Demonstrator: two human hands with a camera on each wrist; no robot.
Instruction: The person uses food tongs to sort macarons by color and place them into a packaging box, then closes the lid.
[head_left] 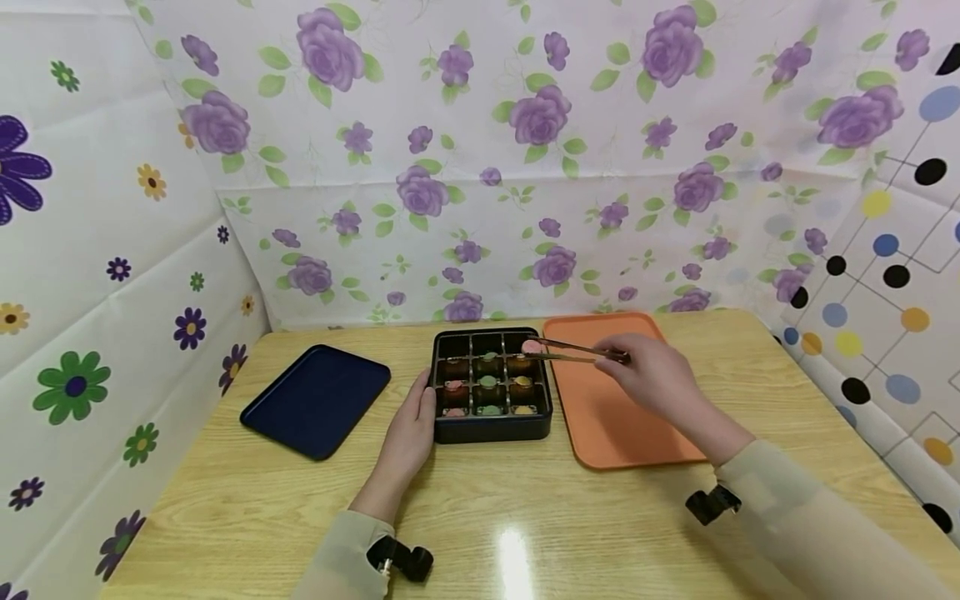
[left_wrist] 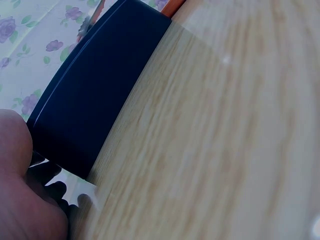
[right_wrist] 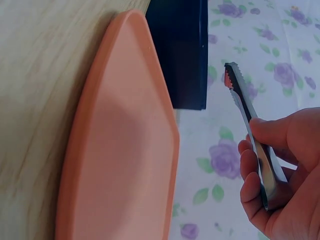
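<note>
A dark box (head_left: 491,430) with dividers holds small round pink, green and yellow pieces (head_left: 488,382) in several compartments. My left hand (head_left: 408,429) rests along its left side, fingers fairly straight, thumb close to the front corner. In the left wrist view the box's wall (left_wrist: 100,75) hides part of that hand's fingers. My right hand (head_left: 652,375) grips metal tongs (head_left: 577,350), thumb on one arm and fingers curled round the other. Between the serrated tips of the tongs is a pink round piece (head_left: 532,347), over the box's back right corner.
Right of the box lies an orange tray (head_left: 600,425), partly under my right hand in the head view. A dark blue tray (head_left: 315,400) lies at the left of the wooden table (head_left: 465,517). Flowered cloth (head_left: 420,192) hangs behind the table.
</note>
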